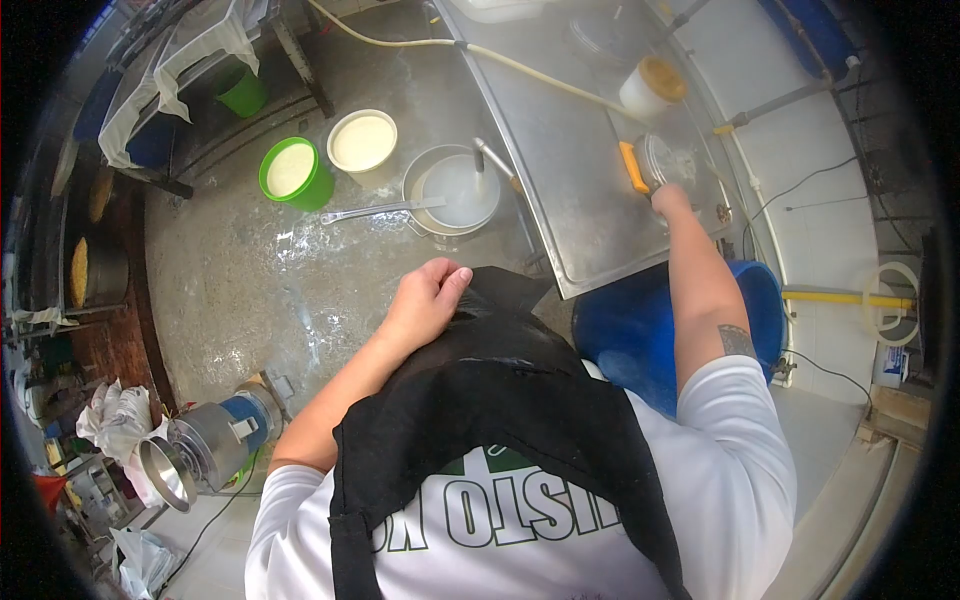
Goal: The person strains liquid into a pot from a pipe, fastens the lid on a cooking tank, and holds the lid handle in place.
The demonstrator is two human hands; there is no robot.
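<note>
My left hand (pixel 430 303) is in front of my waist, its fingers curled with the thumb against them, closed on the front of a black apron (pixel 500 292). My right arm reaches out over the steel sink counter (pixel 590 215). There my right hand (pixel 670 200) is closed beside a clear or metal container with an orange handle (pixel 632 167). Its fingers are partly hidden, and what they grip cannot be made out. The handle itself stands apart from the hand.
On the wet floor stand a green bucket (pixel 312 190) and a white bucket (pixel 375 172), both with pale contents, and a metal pot (pixel 412 190) of cloudy liquid with a long-handled utensil (pixel 375 211). A blue barrel (pixel 625 350) stands below the counter. A hose (pixel 400 43) crosses it.
</note>
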